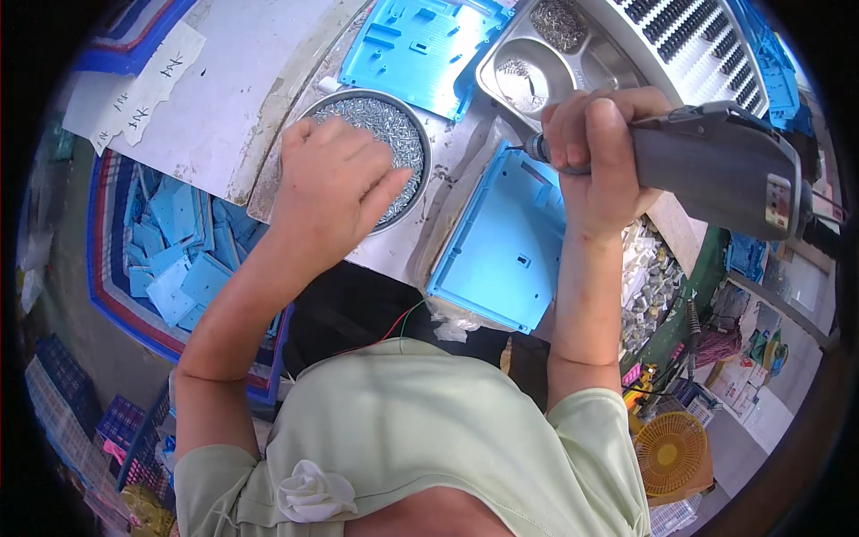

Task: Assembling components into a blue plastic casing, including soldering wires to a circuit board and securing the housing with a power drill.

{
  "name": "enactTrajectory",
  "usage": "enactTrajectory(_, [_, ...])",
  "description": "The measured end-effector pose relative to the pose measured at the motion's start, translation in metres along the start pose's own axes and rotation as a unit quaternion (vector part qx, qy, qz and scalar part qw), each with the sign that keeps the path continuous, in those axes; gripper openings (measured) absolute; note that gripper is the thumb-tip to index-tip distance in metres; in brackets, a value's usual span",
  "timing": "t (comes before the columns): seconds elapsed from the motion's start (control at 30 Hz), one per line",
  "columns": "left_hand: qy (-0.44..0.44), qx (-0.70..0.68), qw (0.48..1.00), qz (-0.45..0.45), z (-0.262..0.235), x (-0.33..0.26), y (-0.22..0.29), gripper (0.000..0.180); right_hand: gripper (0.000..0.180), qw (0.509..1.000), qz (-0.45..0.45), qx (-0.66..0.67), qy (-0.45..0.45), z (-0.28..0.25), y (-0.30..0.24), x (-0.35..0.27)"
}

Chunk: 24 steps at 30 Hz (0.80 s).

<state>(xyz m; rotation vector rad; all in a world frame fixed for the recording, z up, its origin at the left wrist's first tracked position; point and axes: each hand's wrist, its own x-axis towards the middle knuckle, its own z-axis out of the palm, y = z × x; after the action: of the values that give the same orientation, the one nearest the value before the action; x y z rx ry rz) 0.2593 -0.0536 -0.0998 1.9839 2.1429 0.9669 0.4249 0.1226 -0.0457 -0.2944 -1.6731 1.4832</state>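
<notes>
My left hand point(335, 183) rests over a round metal bowl point(428, 170) full of small silver screws point(394, 125). Its fingers curl down into the screws, so the fingertips and whatever is in them are hidden. In my right hand point(604, 152) is a grey electric screwdriver point(716, 166), held level with its cable end to the right. The driver's narrow tip meets the far left corner of a light blue plastic panel point(501, 242), which lies on clear wrapping in front of me.
Another blue panel point(416, 45) lies at the back. Beside it stands a metal tray point(582, 67) with small parts, then a white rack point(667, 67) of black pieces. A striped bag point(103, 259) of blue pieces sits at left; a yellow fan point(669, 454) is at lower right.
</notes>
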Motion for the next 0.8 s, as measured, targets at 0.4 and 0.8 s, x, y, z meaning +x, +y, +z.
enactTrajectory(0.4, [0.065, -0.127, 0.988, 0.058, 0.012, -0.006, 0.023, 0.016, 0.012, 0.999, 0.041, 0.009, -0.021, 0.004, -0.013, -0.016])
enactTrajectory(0.8, [0.088, -0.157, 0.981, 0.074, 0.012, -0.005, 0.039, 0.024, 0.025, 0.977, 0.010, 0.130, -0.170, 0.020, -0.060, -0.021])
